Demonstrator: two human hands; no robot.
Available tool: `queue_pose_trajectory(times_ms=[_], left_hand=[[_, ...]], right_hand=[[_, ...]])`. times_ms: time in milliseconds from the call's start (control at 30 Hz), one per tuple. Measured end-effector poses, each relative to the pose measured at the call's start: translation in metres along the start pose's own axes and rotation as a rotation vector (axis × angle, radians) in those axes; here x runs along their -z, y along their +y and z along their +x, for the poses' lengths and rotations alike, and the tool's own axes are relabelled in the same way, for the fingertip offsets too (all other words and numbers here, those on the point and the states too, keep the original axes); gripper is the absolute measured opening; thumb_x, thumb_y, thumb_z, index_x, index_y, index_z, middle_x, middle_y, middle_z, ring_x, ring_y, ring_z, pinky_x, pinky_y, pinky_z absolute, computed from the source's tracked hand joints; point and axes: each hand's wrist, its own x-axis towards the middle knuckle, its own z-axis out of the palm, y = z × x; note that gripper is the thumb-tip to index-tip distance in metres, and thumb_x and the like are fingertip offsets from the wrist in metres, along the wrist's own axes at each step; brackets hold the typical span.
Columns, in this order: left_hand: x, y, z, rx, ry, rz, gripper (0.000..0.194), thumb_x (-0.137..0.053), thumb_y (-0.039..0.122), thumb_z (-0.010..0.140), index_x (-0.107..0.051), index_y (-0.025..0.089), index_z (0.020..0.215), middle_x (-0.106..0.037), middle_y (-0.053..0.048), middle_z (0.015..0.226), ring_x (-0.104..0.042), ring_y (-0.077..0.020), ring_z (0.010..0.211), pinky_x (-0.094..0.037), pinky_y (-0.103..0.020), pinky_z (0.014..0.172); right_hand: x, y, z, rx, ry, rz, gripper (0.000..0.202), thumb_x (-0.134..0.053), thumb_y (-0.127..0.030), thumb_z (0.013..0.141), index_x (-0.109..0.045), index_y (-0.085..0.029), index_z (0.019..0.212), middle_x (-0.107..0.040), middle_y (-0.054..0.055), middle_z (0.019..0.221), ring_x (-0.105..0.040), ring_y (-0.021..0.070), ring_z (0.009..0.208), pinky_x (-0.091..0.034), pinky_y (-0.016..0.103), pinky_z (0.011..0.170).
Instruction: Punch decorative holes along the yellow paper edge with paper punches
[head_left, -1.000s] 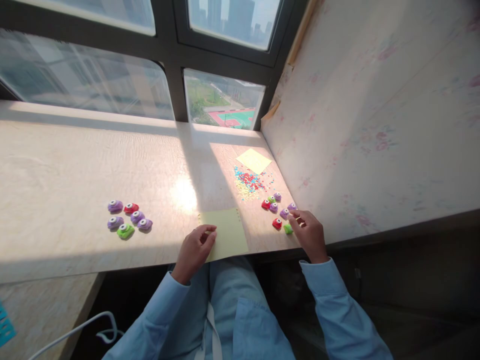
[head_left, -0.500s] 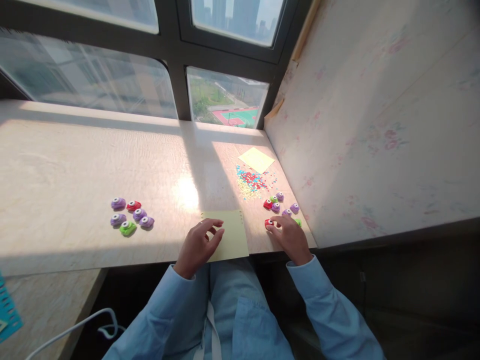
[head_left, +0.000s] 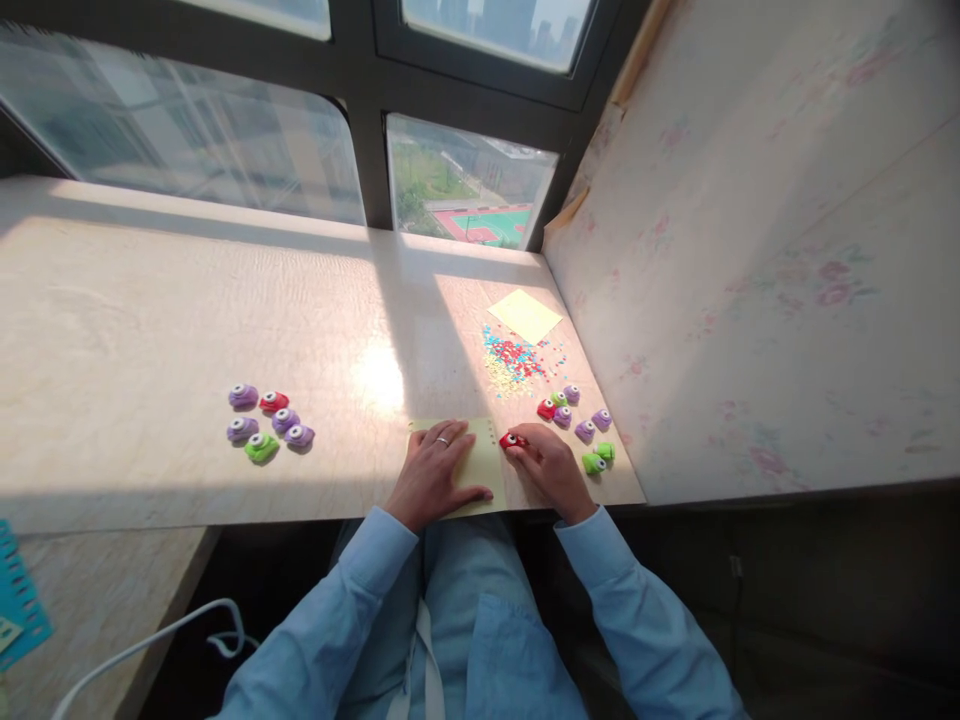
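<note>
My left hand (head_left: pixel 435 472) lies flat on a pale yellow sheet of paper (head_left: pixel 480 465), fingers spread. Small holes show along the sheet's upper right edge. Between the thumb and fingers of my right hand (head_left: pixel 551 465) is a small red craft punch (head_left: pixel 513 441) with a white round button. It is at the sheet's right edge; whether the paper is inside its slot I cannot tell. To the right of that hand lie a green craft punch (head_left: pixel 594 463) and several purple, red and green ones, among them a purple craft punch (head_left: pixel 585 430).
Punched paper bits (head_left: pixel 514 362) in red, blue and yellow are scattered beyond my right hand. Behind them lies another yellow sheet (head_left: pixel 525 316). A second group of punches, including a green one (head_left: pixel 262 447), sits at left. The papered wall (head_left: pixel 720 300) bounds the right side.
My left hand has come down flat onto the sheet. My right hand has carried the red craft punch leftward from the group to the sheet's right edge. The view has shifted slightly.
</note>
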Motion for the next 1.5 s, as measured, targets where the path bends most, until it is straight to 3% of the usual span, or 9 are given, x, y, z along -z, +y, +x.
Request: queue_pose_trajectory(times_ms=[600,833,1067,1267,1500], left_hand=[[0.0,0.001,-0.004,-0.047,0.004,0.117,0.08,-0.078,0.067,0.071,-0.061,0.017,0.131,-0.058,-0.018,0.142,-0.048,-0.0362,0.135,-0.04,-0.053,0.104],[0.0,0.001,-0.004,-0.051,-0.002,0.117,0.08,-0.077,0.067,0.072,-0.06,0.018,0.133,-0.057,-0.018,0.143,-0.048,-0.0365,0.136,-0.039,-0.053,0.105],[0.0,0.002,-0.005,-0.056,-0.01,0.132,0.078,-0.076,0.067,0.074,-0.061,0.018,0.133,-0.055,-0.018,0.145,-0.047,-0.0364,0.137,-0.039,-0.054,0.105],[0.002,0.004,-0.005,-0.056,-0.028,0.155,0.078,-0.075,0.067,0.075,-0.06,0.018,0.134,-0.053,-0.018,0.148,-0.044,-0.0363,0.139,-0.037,-0.054,0.106],[0.003,0.006,-0.005,-0.06,-0.028,0.161,0.078,-0.073,0.067,0.077,-0.059,0.018,0.135,-0.052,-0.017,0.149,-0.043,-0.0355,0.14,-0.037,-0.053,0.107]], right_hand=[[-0.007,0.021,-0.006,-0.14,-0.01,0.224,0.021,-0.065,-0.031,0.088,-0.073,-0.023,0.105,-0.073,0.007,0.112,-0.068,0.021,0.088,-0.056,0.036,0.081],[-0.005,0.028,-0.004,-0.123,-0.057,0.211,0.028,-0.067,-0.04,0.09,-0.074,-0.023,0.111,-0.074,0.008,0.115,-0.07,0.0244,0.1,-0.056,0.04,0.089],[-0.002,0.023,0.003,-0.027,-0.1,0.199,0.021,-0.068,-0.034,0.089,-0.074,-0.023,0.105,-0.076,0.007,0.109,-0.069,0.0242,0.103,-0.053,0.041,0.095],[-0.001,0.019,0.009,-0.023,-0.111,0.169,0.017,-0.07,-0.032,0.086,-0.073,-0.022,0.099,-0.074,0.007,0.1,-0.068,0.0229,0.093,-0.054,0.037,0.082],[-0.007,0.016,0.012,-0.016,-0.07,0.099,0.015,-0.071,-0.031,0.085,-0.071,-0.021,0.096,-0.071,0.006,0.094,-0.066,0.0219,0.087,-0.054,0.035,0.078]])
